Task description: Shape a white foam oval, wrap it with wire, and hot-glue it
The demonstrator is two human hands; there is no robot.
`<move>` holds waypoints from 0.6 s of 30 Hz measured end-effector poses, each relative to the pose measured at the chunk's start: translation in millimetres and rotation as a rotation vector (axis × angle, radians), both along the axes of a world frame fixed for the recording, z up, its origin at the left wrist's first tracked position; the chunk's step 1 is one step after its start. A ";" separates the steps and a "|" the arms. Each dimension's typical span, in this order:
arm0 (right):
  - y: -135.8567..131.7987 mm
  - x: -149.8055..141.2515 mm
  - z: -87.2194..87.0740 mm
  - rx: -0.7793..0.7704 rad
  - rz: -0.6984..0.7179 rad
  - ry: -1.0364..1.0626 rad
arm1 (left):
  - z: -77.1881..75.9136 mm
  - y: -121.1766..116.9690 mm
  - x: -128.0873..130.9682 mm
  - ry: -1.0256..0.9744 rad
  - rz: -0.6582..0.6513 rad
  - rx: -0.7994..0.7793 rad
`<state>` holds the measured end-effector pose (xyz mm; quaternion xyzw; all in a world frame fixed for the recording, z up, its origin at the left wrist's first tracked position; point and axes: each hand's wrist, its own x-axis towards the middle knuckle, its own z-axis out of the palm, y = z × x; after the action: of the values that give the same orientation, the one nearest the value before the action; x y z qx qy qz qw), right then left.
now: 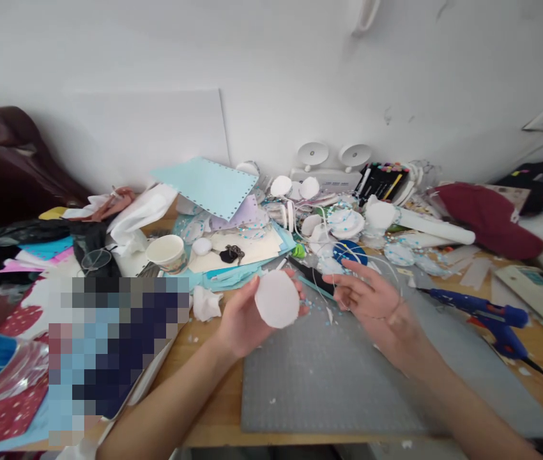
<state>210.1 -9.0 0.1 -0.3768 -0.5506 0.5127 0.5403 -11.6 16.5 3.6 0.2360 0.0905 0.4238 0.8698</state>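
My left hand (243,319) holds a round white disc (277,299) upright, its flat face turned toward me. The thumb rests at its left edge and fingertips show behind its right edge. My right hand (372,294) is raised a little to the right of the disc, apart from it, with fingers spread and slightly blurred. No object shows between those fingers. Both hands are above a grey cutting mat (329,383). Just behind the right hand lie a blue round item (349,251) and white pieces dotted with blue beads (345,223).
A blue glue gun (482,310) lies at the right, its cord running off the table. A paper cup (167,254), keys (233,253) and light-blue sheets (209,191) stand left of centre. Behind are a box of markers (381,184) and a dark red cap (487,214). A plastic bottle (3,364) lies at the left.
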 end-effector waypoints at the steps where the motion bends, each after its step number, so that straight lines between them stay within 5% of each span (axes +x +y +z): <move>1: 1.2 -4.6 4.1 -0.002 0.018 0.023 | 0.2 -1.4 0.0 -0.005 -0.027 0.017; 6: 17.1 -22.7 7.9 0.057 0.173 -0.007 | -1.9 -3.5 0.4 0.001 -0.061 0.051; 14: 33.8 -12.2 -26.7 0.184 0.313 -0.078 | -9.4 0.6 1.5 0.012 -0.037 0.049; 18: 28.7 -3.9 -29.3 0.167 0.296 -0.090 | -11.8 2.3 2.1 0.040 -0.036 0.043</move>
<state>206.2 19.7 -29.2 -0.2680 -0.6645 0.5219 0.4629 -9.5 18.8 -8.2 0.2646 0.0945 0.4053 0.8699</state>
